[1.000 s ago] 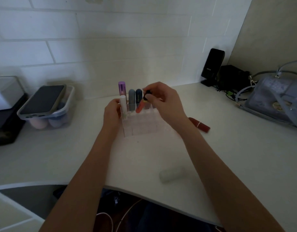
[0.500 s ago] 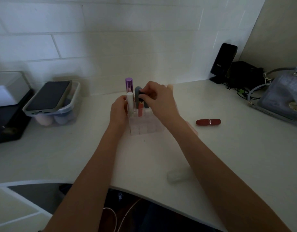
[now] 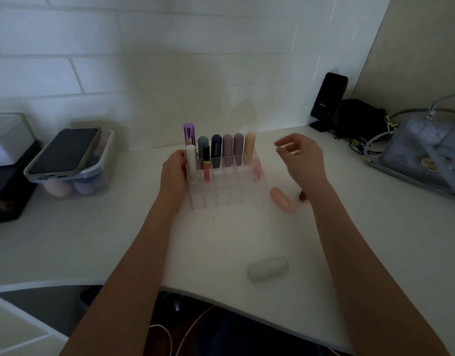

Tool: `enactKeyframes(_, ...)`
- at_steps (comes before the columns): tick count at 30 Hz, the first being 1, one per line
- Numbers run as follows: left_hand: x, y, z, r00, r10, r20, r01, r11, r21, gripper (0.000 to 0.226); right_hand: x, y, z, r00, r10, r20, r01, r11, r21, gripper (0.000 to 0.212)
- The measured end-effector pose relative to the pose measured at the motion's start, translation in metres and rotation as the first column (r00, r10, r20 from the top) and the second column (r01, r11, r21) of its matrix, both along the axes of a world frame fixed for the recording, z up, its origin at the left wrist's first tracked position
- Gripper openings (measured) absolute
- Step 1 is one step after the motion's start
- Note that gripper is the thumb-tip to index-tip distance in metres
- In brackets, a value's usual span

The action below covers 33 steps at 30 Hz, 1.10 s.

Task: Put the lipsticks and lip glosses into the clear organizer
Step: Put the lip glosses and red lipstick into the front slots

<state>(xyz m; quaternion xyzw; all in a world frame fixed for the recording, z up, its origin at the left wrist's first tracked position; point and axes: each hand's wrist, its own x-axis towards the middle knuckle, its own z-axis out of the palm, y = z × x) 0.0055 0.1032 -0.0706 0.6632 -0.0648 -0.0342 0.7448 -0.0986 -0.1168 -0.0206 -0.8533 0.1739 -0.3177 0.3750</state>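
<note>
Your right hand [image 3: 302, 156] now hangs loosely curled, holding nothing, just right of the clear organizer [image 3: 227, 181]; half a second ago it was seating the coral gloss [image 3: 206, 164], which now stands in the second row. Your left hand [image 3: 173, 173] grips the organizer's left wall. No lettering on the tubes is legible
</note>
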Motion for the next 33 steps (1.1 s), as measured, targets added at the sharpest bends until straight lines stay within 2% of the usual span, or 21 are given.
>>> enactKeyframes(2,0.001,0.001,0.0,1.0,-0.008,0.008,0.008,1.0,0.0,0.028,-0.008,-0.014,-0.008,0.976,-0.11,-0.189,0.108,0.994,-0.02,0.015)
enactKeyframes(5,-0.003,0.0,0.001,1.0,-0.006,0.006,0.006,1.0,-0.017,0.026,-0.01,-0.019,-0.021,0.835,-0.272,-0.478,0.234,0.962,-0.139,0.029)
enactKeyframes(7,-0.004,0.0,0.002,1.0,-0.008,0.006,0.008,1.0,-0.026,0.026,-0.008,-0.018,-0.024,0.775,-0.301,-0.555,0.268,0.953,-0.141,0.033)
enactKeyframes(9,-0.005,0.0,0.002,1.0,-0.008,0.006,0.008,1.0,-0.028,0.026,-0.006,-0.02,-0.028,0.762,-0.275,-0.586,0.262,0.959,-0.11,0.038)
enactKeyframes(11,-0.006,0.0,0.003,1.0,-0.001,0.012,0.001,1.0,-0.027,0.026,-0.005,-0.021,-0.028,0.804,-0.216,-0.555,0.228,0.972,-0.048,0.044)
enactKeyframes(15,-0.007,-0.002,0.003,0.999,0.004,0.04,-0.003,0.999,-0.032,0.026,-0.006,-0.016,-0.025,0.935,-0.031,-0.354,0.085,0.987,0.137,0.044)
enactKeyframes(19,-0.007,-0.001,0.003,0.999,0.011,0.034,-0.01,1.0,-0.028,0.026,-0.003,-0.011,-0.029,0.959,0.006,-0.282,0.01,0.998,0.056,0.018)
enactKeyframes(24,-0.008,-0.003,0.003,1.0,0.016,0.024,-0.014,0.998,-0.064,0.024,-0.002,-0.009,-0.021,0.986,0.046,-0.163,-0.026,0.992,0.123,0.011)
enactKeyframes(28,-0.007,-0.002,0.003,1.0,0.0,0.019,0.001,0.998,-0.055,0.027,-0.003,-0.007,-0.018,0.984,0.114,-0.139,-0.092,0.983,0.156,0.026)
enactKeyframes(33,-0.009,-0.003,0.004,1.0,0.007,0.002,-0.007,0.998,-0.069,0.025,-0.008,-0.004,-0.013,0.984,0.175,0.036,-0.177,0.926,0.333,0.043)
